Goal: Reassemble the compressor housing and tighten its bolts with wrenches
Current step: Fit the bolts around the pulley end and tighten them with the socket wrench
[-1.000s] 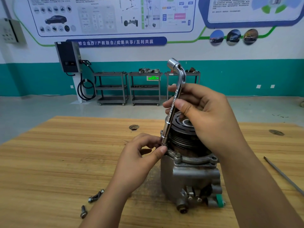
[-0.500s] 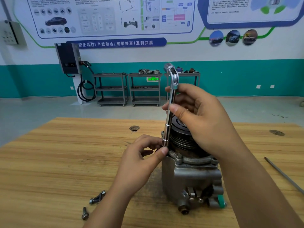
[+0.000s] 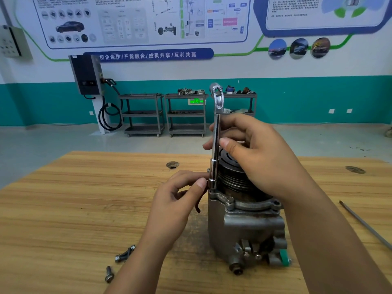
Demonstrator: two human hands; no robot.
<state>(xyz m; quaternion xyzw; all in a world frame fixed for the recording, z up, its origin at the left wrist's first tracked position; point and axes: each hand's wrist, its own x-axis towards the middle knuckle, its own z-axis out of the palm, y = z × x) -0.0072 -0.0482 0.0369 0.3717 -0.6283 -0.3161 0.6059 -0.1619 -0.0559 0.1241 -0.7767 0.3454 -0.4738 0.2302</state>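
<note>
- Where the wooden table (image 3: 74, 209) fills the lower half of the view, its plank top carries everything the task needs, and two dark round holes show in its far part.
- The compressor (image 3: 244, 225) stands upright near the middle of the table, just right of centre. Its grey cast housing sits below, and a grooved black pulley (image 3: 231, 177) sits on top.
- A flanged cover ring (image 3: 250, 203) lies between the housing and the pulley, with one bolt head (image 3: 230, 202) seated on its near edge.
- The right hand (image 3: 261, 158) reaches in from the right above the pulley. Its thumb and curled fingers pinch the shank of the wrench about halfway up.
- The left hand (image 3: 176, 200) comes up from below, left of the compressor. Its thumb and forefinger pinch the wrench's lower socket end, and the other fingers are curled loosely beneath.
- The L-shaped socket wrench (image 3: 216, 145) stands nearly vertical at the left side of the pulley. Its lower socket rests on the left corner of the cover ring, and its bent upper end rises above the right hand.
- A thin grey rod (image 3: 364, 224) lies slantwise on the table at the far right, well apart from the compressor.
- Two loose bolts lie on the table at the lower left. One (image 3: 125, 254) lies at an angle, and the other (image 3: 109, 274) is nearer the table's front edge.
- A small green cap (image 3: 284, 257) sits on a port at the housing's lower right.
</note>
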